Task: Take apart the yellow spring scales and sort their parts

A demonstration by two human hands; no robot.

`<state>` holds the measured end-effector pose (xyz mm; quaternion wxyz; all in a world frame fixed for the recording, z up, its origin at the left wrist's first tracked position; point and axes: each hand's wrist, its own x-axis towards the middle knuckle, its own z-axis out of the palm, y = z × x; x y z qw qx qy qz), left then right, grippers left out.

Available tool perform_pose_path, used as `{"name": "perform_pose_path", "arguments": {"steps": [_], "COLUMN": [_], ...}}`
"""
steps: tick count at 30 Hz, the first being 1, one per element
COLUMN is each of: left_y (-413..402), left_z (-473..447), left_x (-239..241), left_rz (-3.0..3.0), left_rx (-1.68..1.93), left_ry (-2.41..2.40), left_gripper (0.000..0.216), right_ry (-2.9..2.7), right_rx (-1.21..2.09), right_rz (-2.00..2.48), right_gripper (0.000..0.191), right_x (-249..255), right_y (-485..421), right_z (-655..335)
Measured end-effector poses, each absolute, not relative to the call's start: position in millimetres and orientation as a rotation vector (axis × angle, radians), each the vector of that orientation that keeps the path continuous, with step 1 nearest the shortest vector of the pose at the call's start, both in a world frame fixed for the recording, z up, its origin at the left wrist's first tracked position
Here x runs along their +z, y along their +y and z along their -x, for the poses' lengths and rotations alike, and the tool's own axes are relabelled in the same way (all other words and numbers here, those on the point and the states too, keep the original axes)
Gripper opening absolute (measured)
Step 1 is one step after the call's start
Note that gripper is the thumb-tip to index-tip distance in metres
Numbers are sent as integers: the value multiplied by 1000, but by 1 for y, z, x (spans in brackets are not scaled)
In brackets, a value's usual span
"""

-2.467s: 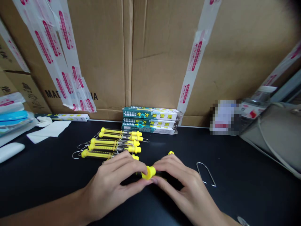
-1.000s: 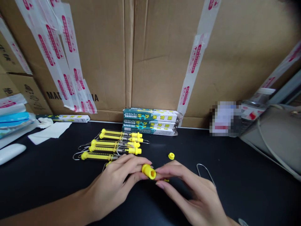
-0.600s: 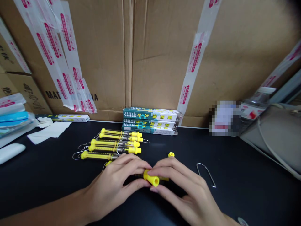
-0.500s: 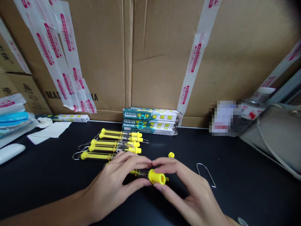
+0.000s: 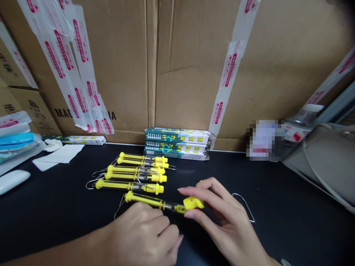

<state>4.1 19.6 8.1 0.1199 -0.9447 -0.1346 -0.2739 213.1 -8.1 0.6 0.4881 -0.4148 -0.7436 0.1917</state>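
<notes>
My right hand (image 5: pixel 222 210) pinches a yellow plastic end cap (image 5: pixel 192 202) between thumb and fingertips. The cap is at the right end of a tubular spring scale (image 5: pixel 144 199), where a yellow inner strip (image 5: pixel 179 209) shows out of the tube. That scale lies slanted on the black table, with a wire hook (image 5: pixel 119 208) at its left end. My left hand (image 5: pixel 144 232) is closed in front of the scale, fingers curled under; whatever is inside them is hidden. Several similar yellow spring scales (image 5: pixel 119 184) lie in a row just behind.
Stacked printed boxes (image 5: pixel 177 144) stand against the large cardboard carton (image 5: pixel 194 74). A loose bent wire hook (image 5: pixel 245 205) lies right of my right hand. Paper (image 5: pixel 59 157) and a white object (image 5: pixel 13 180) are left; a plastic bottle (image 5: pixel 299 127) and grey bag (image 5: pixel 327 159) are right.
The yellow cap has turned sideways in my right hand and come off the tube's end. My left hand has moved down toward me and curled closed, uncovering the scale.
</notes>
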Motion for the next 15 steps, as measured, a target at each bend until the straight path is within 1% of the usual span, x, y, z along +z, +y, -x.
{"name": "perform_pose_path", "arguments": {"steps": [4, 6, 8, 10, 13, 15], "left_y": [15, 12, 10, 8, 7, 8], "left_z": [-15, -22, -27, -29, -28, -26], "left_x": [3, 1, -1, -4, -8, -8], "left_rz": [2781, 2759, 2704, 2653, 2637, 2685], "left_rx": [-549, -508, -527, -554, -545, -503], "left_ry": [-554, -630, -687, -753, -845, -844], "left_gripper": [30, 29, 29, 29, 28, 27], "right_ry": [-1637, -1607, -1630, -1651, -1657, -1769], "right_rx": [810, 869, 818, 699, 465, 372], "right_rz": [1043, 1045, 1048, 1036, 1044, 1010], "right_gripper": [13, 15, 23, 31, 31, 31], "right_x": [-1, 0, 2, 4, 7, 10], "right_y": [-7, -8, -9, -12, -19, -23], "right_z": [-208, -207, -209, -212, -216, -217]}}
